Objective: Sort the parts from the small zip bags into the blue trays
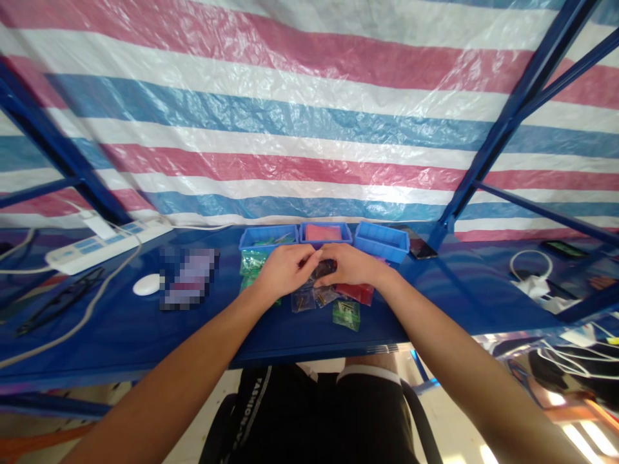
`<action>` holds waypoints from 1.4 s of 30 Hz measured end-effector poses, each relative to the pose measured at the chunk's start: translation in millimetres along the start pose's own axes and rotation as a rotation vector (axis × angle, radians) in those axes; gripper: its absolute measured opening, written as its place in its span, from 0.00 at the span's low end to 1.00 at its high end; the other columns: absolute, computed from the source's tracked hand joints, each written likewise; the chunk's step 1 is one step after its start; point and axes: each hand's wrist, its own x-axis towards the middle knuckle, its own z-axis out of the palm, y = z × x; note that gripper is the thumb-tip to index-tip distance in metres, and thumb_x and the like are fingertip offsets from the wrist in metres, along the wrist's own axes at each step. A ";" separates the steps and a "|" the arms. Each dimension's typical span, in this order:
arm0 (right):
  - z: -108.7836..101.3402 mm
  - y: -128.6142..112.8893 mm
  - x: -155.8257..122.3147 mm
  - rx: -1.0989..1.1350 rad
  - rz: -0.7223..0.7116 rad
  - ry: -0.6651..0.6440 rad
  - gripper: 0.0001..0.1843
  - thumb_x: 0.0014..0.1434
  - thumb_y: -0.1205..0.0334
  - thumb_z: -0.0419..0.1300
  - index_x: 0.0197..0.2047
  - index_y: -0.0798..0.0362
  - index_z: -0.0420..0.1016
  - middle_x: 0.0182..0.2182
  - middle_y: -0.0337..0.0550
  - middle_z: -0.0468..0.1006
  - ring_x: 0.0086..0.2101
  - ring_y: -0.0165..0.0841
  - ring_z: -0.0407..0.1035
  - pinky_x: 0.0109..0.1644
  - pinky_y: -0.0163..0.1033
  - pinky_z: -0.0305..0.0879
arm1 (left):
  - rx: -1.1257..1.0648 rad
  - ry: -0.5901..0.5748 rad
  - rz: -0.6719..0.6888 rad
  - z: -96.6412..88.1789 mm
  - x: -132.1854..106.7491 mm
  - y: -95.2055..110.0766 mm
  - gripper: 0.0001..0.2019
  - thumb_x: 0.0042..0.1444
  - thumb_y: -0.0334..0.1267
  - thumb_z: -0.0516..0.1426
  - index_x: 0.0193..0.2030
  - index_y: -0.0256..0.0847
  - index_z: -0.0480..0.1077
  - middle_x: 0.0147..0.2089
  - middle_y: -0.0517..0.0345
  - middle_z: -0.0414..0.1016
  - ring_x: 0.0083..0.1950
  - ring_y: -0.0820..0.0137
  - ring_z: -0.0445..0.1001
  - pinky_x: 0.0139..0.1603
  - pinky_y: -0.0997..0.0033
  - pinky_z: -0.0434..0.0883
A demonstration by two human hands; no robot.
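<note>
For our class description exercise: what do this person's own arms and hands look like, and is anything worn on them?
The left hand and right hand are ungloved. The left forearm and right forearm taper to the wrists, with no sleeve, watch or bracelet showing. Some fingers are hidden, so rings cannot be ruled out.

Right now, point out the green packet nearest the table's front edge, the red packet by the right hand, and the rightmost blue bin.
Green packet (346, 314): head view, middle of its upper face.
Red packet (360, 294): head view, its uncovered part.
Rightmost blue bin (378, 250): head view, front wall.
</note>
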 end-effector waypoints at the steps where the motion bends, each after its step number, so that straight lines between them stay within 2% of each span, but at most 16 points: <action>1: 0.1 0.0 0.1 -0.019 -0.004 0.000 0.15 0.59 0.58 0.76 0.49 0.51 0.85 0.46 0.46 0.86 0.47 0.44 0.78 0.54 0.46 0.71 | 0.018 0.000 -0.002 1.0 -0.3 0.1 0.21 0.77 0.47 0.51 0.32 0.43 0.70 0.29 0.58 0.74 0.31 0.67 0.72 0.35 0.66 0.63; 3: -0.5 -0.8 0.1 -0.040 -0.009 0.021 0.11 0.64 0.64 0.71 0.50 0.51 0.84 0.46 0.47 0.87 0.45 0.43 0.79 0.52 0.45 0.71 | 0.032 0.012 -0.009 1.0 -0.3 0.3 0.22 0.77 0.47 0.50 0.31 0.43 0.69 0.27 0.59 0.72 0.29 0.68 0.71 0.33 0.66 0.60; 6: -2.1 -2.4 -0.1 -0.026 0.005 0.046 0.10 0.66 0.69 0.66 0.49 0.51 0.84 0.46 0.45 0.88 0.43 0.41 0.80 0.51 0.43 0.71 | 0.007 0.027 -0.025 -1.6 0.3 0.7 0.21 0.78 0.47 0.49 0.35 0.43 0.72 0.30 0.58 0.75 0.31 0.67 0.73 0.34 0.67 0.61; 11: -1.6 0.0 -0.6 -0.021 0.056 0.078 0.14 0.63 0.74 0.63 0.49 0.51 0.84 0.44 0.43 0.88 0.42 0.40 0.81 0.51 0.42 0.72 | -0.063 0.021 -0.072 -2.4 -1.4 -0.4 0.17 0.79 0.44 0.47 0.49 0.43 0.75 0.32 0.58 0.79 0.32 0.67 0.77 0.38 0.68 0.68; 13: -0.9 1.3 -1.2 -0.021 0.056 0.064 0.10 0.65 0.71 0.66 0.48 0.51 0.84 0.43 0.43 0.88 0.40 0.39 0.81 0.49 0.42 0.72 | -0.106 0.017 -0.083 -0.8 -2.2 -1.7 0.16 0.79 0.41 0.46 0.59 0.42 0.73 0.31 0.61 0.79 0.31 0.68 0.77 0.40 0.68 0.69; 15: -0.6 1.7 -1.7 -0.040 0.037 0.047 0.07 0.65 0.62 0.70 0.47 0.52 0.83 0.42 0.44 0.87 0.40 0.39 0.79 0.47 0.42 0.71 | -0.156 0.025 -0.057 0.9 -2.2 -3.4 0.18 0.78 0.38 0.46 0.67 0.42 0.68 0.33 0.61 0.80 0.32 0.69 0.77 0.41 0.69 0.71; 17: -0.7 1.6 -1.9 -0.079 0.014 0.032 0.14 0.63 0.54 0.74 0.47 0.53 0.83 0.43 0.46 0.86 0.42 0.41 0.79 0.48 0.43 0.70 | -0.208 0.058 -0.012 2.4 -1.5 -5.6 0.21 0.77 0.36 0.45 0.73 0.42 0.63 0.41 0.57 0.81 0.34 0.69 0.77 0.44 0.68 0.74; 20: -0.8 2.2 -1.1 -0.108 -0.005 0.019 0.18 0.59 0.55 0.77 0.49 0.54 0.84 0.45 0.48 0.86 0.44 0.42 0.79 0.50 0.43 0.70 | -0.275 0.140 0.033 4.4 0.2 -9.6 0.24 0.76 0.34 0.45 0.76 0.42 0.60 0.55 0.48 0.79 0.39 0.70 0.78 0.48 0.65 0.77; 24: 0.2 3.6 0.1 -0.077 -0.026 0.052 0.10 0.62 0.67 0.71 0.48 0.54 0.84 0.44 0.46 0.87 0.43 0.41 0.80 0.50 0.43 0.71 | -0.310 0.168 0.051 4.9 0.9 -12.1 0.27 0.73 0.29 0.45 0.76 0.44 0.62 0.66 0.43 0.72 0.50 0.66 0.80 0.44 0.66 0.81; 28: 1.8 0.9 0.6 -0.001 -0.018 0.063 0.13 0.60 0.75 0.66 0.46 0.53 0.84 0.42 0.43 0.88 0.41 0.39 0.81 0.51 0.42 0.73 | -0.231 0.171 0.067 1.9 0.9 -8.7 0.29 0.70 0.24 0.45 0.73 0.45 0.68 0.69 0.45 0.72 0.58 0.62 0.79 0.49 0.64 0.83; 30: 2.5 -1.5 0.9 0.002 -0.001 0.060 0.15 0.59 0.77 0.65 0.47 0.53 0.84 0.41 0.43 0.88 0.41 0.38 0.82 0.51 0.41 0.74 | -0.178 0.185 0.089 0.4 1.3 -6.8 0.29 0.69 0.23 0.46 0.71 0.44 0.70 0.69 0.46 0.73 0.63 0.61 0.77 0.56 0.61 0.82; 33: 4.3 -3.9 1.5 -0.015 0.004 0.054 0.16 0.59 0.77 0.65 0.47 0.53 0.84 0.40 0.42 0.88 0.40 0.38 0.82 0.49 0.41 0.73 | -0.130 0.202 0.125 -0.7 1.8 -5.1 0.26 0.70 0.23 0.47 0.70 0.43 0.71 0.68 0.47 0.75 0.69 0.59 0.74 0.70 0.53 0.75; 36: 7.6 -4.4 2.5 -0.031 -0.007 0.045 0.14 0.59 0.76 0.67 0.47 0.53 0.83 0.40 0.43 0.88 0.39 0.38 0.81 0.49 0.40 0.72 | -0.134 0.192 0.119 -0.2 2.0 -4.8 0.25 0.72 0.24 0.48 0.69 0.43 0.72 0.66 0.47 0.75 0.67 0.60 0.75 0.72 0.53 0.73; 42: 11.0 -2.9 4.0 -0.062 -0.008 0.061 0.16 0.58 0.76 0.65 0.48 0.52 0.83 0.38 0.42 0.87 0.37 0.37 0.80 0.47 0.40 0.71 | -0.138 0.188 0.109 1.5 2.1 -4.5 0.22 0.73 0.26 0.48 0.66 0.42 0.73 0.59 0.47 0.78 0.58 0.63 0.79 0.63 0.58 0.76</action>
